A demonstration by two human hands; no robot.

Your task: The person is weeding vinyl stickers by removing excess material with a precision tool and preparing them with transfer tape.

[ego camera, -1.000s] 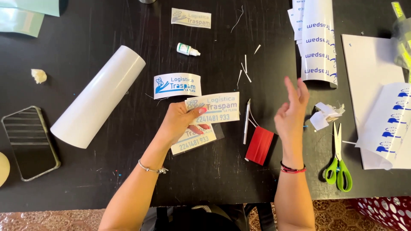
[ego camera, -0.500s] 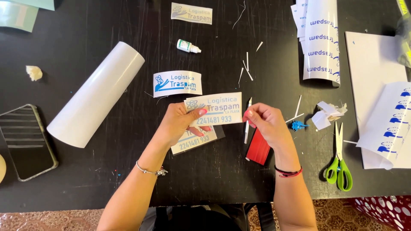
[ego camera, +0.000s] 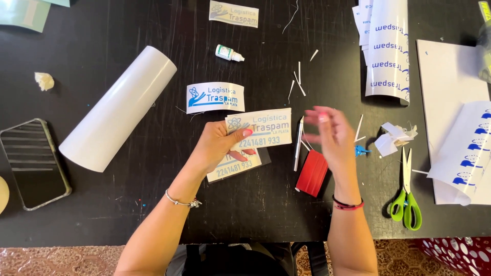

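Observation:
My left hand [ego camera: 217, 145] pinches the left edge of a white sticker sheet with blue lettering [ego camera: 263, 128], held above a second, similar sticker [ego camera: 235, 166] lying on the black table [ego camera: 128, 204]. My right hand [ego camera: 332, 138] hovers blurred just right of the held sticker, fingers spread and holding nothing. Beneath and beside it lie a slim silver craft knife [ego camera: 298, 143] and a red card-like scraper [ego camera: 312, 174]. A small blue scrap [ego camera: 361, 151] lies right of that hand.
A white vinyl roll [ego camera: 117, 107] lies left. A phone [ego camera: 31, 163] sits near the left edge. More printed stickers [ego camera: 215, 97], [ego camera: 233, 14], a small dropper bottle [ego camera: 229, 52], green scissors [ego camera: 406, 194], crumpled backing paper [ego camera: 394, 135] and curled printed sheets [ego camera: 388, 48] surround the hands.
My right hand swung in from the right to the sticker's edge, then lifted off slightly with fingers spread. A blue scrap now lies on the table. The left hand kept its hold.

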